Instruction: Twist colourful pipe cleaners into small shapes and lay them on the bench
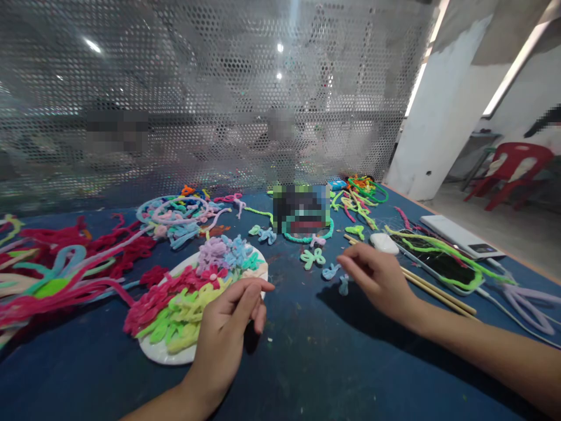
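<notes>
A perforated metal screen [210, 88] backs the blue table [298, 362]. Right, a red chair [521, 166] stands near a pale pillar [447, 93].

- Open passage: bare surface [298, 362] between left hand [252, 307] and right forearm [482, 348].
- Left obstruction: heaped plate [169, 355]; red fuzzy stems [94, 248] beyond.
- Forward obstruction: small blue bows [331, 271], then teal ring [331, 228].
- Right obstruction: two sticks [438, 290], phone [442, 266], white cable [511, 310].
- Far limit: upright perforated panel [210, 76].
</notes>
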The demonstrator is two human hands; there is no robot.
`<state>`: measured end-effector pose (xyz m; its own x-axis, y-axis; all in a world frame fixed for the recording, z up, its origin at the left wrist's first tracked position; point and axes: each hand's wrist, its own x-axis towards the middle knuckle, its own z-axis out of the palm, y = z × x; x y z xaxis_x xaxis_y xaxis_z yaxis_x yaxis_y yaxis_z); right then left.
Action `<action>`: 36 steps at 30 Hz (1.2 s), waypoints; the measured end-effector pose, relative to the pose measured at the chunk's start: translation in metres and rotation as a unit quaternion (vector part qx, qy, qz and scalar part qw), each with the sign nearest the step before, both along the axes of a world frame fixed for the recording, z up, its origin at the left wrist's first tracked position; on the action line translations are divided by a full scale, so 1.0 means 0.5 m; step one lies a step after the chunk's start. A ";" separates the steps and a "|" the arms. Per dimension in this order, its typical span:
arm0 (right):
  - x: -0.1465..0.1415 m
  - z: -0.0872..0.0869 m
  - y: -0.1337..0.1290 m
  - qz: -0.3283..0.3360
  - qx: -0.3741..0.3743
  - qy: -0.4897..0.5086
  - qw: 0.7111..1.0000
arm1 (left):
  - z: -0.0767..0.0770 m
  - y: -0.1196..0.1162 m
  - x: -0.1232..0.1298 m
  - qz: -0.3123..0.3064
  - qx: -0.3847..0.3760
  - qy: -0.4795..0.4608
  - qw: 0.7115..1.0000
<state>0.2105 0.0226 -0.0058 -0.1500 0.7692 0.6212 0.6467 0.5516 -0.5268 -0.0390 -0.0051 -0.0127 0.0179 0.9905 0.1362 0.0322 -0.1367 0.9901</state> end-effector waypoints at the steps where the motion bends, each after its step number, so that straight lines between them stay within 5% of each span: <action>1: 0.010 0.001 0.015 -0.030 0.015 0.011 0.999 | -0.001 -0.001 0.001 0.000 -0.008 0.002 1.000; 4: 0.038 -0.004 0.055 -0.084 0.035 0.024 0.996 | 0.002 -0.005 0.004 0.008 -0.005 0.015 1.000; 10: 0.062 -0.013 0.083 -0.092 0.051 -0.046 0.993 | 0.020 -0.013 0.008 -0.020 0.062 0.131 0.989; 12: 0.052 -0.004 0.064 -0.054 0.096 -0.086 0.990 | 0.024 -0.015 0.010 -0.073 0.122 0.222 0.965; 16: -0.004 0.007 -0.019 0.137 0.179 -0.188 0.956 | 0.022 -0.019 0.018 -0.159 0.237 0.361 0.888; 20: -0.072 -0.011 -0.096 0.253 0.016 -0.166 0.953 | 0.013 -0.025 0.022 -0.174 0.368 0.453 0.793; 23: -0.092 -0.017 -0.115 0.247 -0.126 -0.105 0.955 | 0.013 -0.030 0.021 -0.166 0.421 0.485 0.748; 25: -0.092 -0.012 -0.115 0.226 -0.185 -0.064 0.954 | 0.016 -0.033 0.021 -0.156 0.407 0.490 0.755; 31: -0.085 -0.006 -0.095 0.189 -0.277 0.067 0.940 | 0.020 -0.029 0.027 -0.141 0.301 0.429 0.840; 36: -0.071 -0.014 -0.066 0.183 -0.321 0.145 0.918 | 0.039 -0.012 0.005 -0.144 0.248 0.439 0.852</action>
<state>0.1752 -0.0105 -0.0126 -0.3711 0.9217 0.1130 0.2615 0.2205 -0.9397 -0.0365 -0.0110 0.0069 0.5598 0.7529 0.3460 0.6247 -0.6579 0.4208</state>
